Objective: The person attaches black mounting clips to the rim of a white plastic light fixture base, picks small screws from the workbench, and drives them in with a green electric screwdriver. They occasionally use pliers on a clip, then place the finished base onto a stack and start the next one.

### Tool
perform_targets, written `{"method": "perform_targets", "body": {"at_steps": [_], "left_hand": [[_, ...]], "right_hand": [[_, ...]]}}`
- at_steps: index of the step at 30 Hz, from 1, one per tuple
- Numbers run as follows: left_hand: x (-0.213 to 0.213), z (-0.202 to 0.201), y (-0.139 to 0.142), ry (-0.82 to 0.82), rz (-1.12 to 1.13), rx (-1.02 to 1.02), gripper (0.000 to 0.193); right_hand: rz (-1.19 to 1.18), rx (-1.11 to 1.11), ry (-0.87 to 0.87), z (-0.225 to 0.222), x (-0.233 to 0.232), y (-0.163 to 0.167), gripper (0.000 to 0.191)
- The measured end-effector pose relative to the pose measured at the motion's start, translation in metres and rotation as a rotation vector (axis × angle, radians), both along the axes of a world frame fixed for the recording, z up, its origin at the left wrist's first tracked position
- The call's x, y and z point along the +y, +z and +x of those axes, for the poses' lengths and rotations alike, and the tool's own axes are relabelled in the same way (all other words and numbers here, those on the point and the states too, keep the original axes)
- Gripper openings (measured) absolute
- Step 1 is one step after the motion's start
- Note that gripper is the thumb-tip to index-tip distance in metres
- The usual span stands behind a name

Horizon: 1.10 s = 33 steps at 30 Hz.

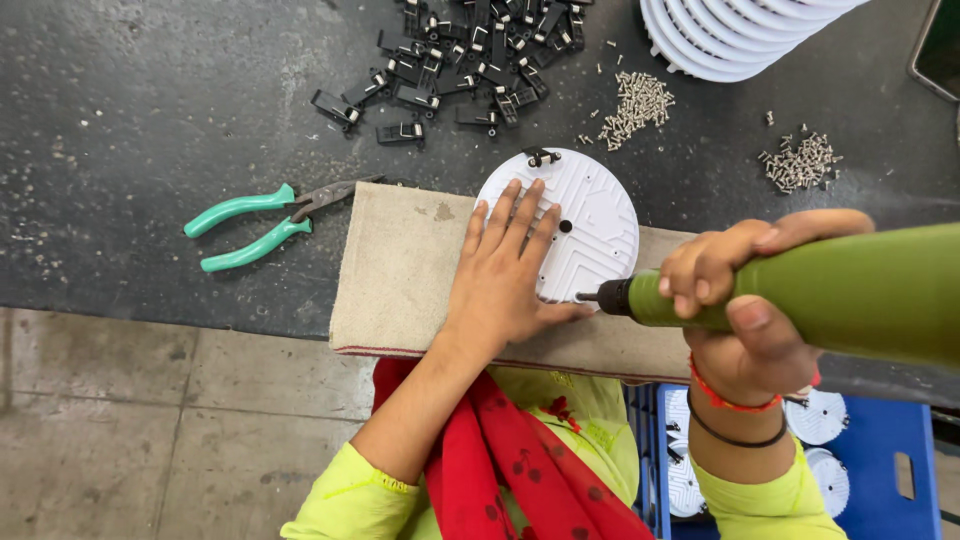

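A: How many items are shown?

B: One white round plate point(590, 225) on a beige cloth pad point(400, 270), one green electric screwdriver point(800, 295), one pair of teal-handled pliers point(265, 225), two screw heaps.

A: Hand poses?

B: Left hand point(505, 275) lies flat, fingers spread, pressing the plate. Right hand point(745, 295) is wrapped around the screwdriver, tip at the plate's edge.
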State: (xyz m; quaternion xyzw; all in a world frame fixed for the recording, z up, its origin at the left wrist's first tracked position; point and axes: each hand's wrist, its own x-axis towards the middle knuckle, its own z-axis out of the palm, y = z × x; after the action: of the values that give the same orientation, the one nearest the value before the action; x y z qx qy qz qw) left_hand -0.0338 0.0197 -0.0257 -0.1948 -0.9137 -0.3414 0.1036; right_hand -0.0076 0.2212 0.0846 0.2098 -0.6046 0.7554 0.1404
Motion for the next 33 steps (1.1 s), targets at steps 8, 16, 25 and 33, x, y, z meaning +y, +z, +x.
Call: {"method": "perform_targets", "body": {"at_steps": [8,16,25,33], "left_hand": [[-0.024,-0.033,0.000,-0.185,0.156,0.004,0.074],[-0.058,-0.141,-0.004,0.184,-0.094,0.037,0.021],[-0.062,-0.101,0.005,0.137,0.226,-0.054,0.039],[-0.032,0.003,0.019,0.033,0.622,-0.264,0.031]], "right_hand": [[-0.044,-0.047,0.104,-0.003,-0.004,0.002,0.041],[0.023,0.018,0.047,-0.002,0.014,0.023,0.041],[0.035,-0.103,0.026,0.013,0.023,-0.043,0.052],[0.742,-0.043,-0.166,0.004,-0.014,-0.079,0.029]]}}
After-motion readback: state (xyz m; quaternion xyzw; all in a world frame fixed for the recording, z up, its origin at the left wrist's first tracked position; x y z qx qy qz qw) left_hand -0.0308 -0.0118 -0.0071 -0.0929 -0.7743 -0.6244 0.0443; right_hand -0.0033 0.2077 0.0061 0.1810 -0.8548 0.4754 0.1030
